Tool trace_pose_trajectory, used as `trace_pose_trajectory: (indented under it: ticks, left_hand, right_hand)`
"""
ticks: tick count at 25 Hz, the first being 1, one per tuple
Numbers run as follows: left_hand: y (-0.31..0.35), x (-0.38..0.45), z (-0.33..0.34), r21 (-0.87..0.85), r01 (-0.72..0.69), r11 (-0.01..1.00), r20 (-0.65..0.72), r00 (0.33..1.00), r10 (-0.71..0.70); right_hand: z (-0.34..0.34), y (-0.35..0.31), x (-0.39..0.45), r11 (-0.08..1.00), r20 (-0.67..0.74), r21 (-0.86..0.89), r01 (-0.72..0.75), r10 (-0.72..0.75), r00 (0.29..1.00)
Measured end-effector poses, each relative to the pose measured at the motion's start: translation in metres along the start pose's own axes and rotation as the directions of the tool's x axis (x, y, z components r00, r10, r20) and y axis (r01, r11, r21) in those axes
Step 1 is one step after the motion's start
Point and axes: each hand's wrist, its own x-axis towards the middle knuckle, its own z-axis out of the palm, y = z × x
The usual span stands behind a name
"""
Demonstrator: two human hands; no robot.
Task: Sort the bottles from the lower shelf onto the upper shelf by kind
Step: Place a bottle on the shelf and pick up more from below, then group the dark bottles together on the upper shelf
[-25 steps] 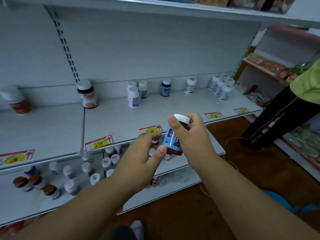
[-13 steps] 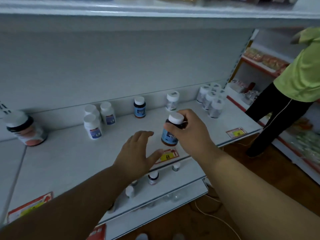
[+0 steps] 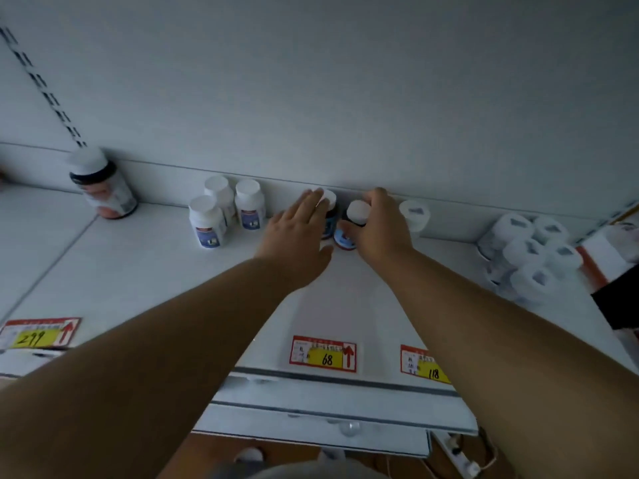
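My right hand (image 3: 378, 226) grips a brown bottle with a blue label and white cap (image 3: 350, 227), which stands at the back of the upper shelf (image 3: 345, 305). Right beside it, to the left, stands a second bottle of the same kind (image 3: 329, 216). My left hand (image 3: 299, 226) lies with straight fingers against that second bottle and hides most of it. Both arms reach far in over the shelf.
On the upper shelf stand three white bottles (image 3: 224, 212) to the left, a large dark-collared bottle (image 3: 102, 183) at far left, a single white bottle (image 3: 414, 214) to the right and a cluster of white bottles (image 3: 529, 257) at far right. Price tags (image 3: 323, 354) line the front edge.
My right hand has carried the blue-label bottle from the front of the shelf to the back, next to the matching bottle. My left hand has reached forward to that matching bottle. The view has tilted down.
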Motion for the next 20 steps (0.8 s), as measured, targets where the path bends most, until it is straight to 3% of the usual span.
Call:
trace_pose_trajectory:
  ticks: [5, 12, 16, 20]
  left_hand:
    - [-0.001, 0.007, 0.003, 0.042, 0.008, 0.999, 0.068, 0.998, -0.011]
    - [-0.004, 0.011, -0.002, 0.062, -0.04, 0.997, 0.116, 0.993, 0.033]
    - [-0.012, -0.005, -0.006, -0.004, -0.113, 0.994, -0.011, 0.994, 0.113]
    - [-0.026, -0.051, -0.012, -0.105, -0.159, 0.982, -0.108, 0.983, 0.148]
  right_hand:
    - [0.009, 0.01, -0.005, 0.993, 0.053, -0.006, 0.116, -0.115, 0.992]
    - [0.012, 0.006, 0.001, 0.992, 0.057, -0.088, 0.088, -0.083, 0.995]
    - [0.002, -0.012, -0.03, 0.993, -0.054, -0.108, 0.04, -0.046, 0.997]
    - [-0.006, -0.042, -0.079, 0.983, -0.11, -0.159, 0.088, -0.106, 0.988]
